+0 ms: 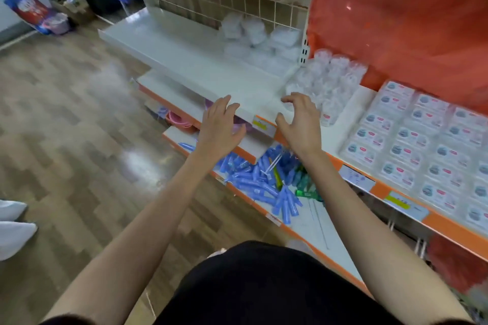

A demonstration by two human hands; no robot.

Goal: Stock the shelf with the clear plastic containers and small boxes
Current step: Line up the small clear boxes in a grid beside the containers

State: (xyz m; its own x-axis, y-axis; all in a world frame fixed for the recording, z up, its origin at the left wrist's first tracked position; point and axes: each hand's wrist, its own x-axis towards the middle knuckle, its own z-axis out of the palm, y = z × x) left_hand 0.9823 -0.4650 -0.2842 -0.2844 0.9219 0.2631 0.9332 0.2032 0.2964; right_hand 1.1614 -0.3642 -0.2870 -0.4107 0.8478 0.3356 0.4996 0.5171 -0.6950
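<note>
– Fingers [224,104] of your left hand [220,126] are straight and spread, holding nothing; the tips lie over the front edge of the white shelf [184,60].
– Your right hand [301,121] is loosely curled at the same edge, also empty; the clear plastic containers [253,31] sit at that shelf's back right; the small boxes [422,140] lie in rows on the neighbouring shelf to the right.

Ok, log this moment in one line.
left hand: open, empty | right hand: open, empty | white flat shelf: clear plastic containers at back right
</note>
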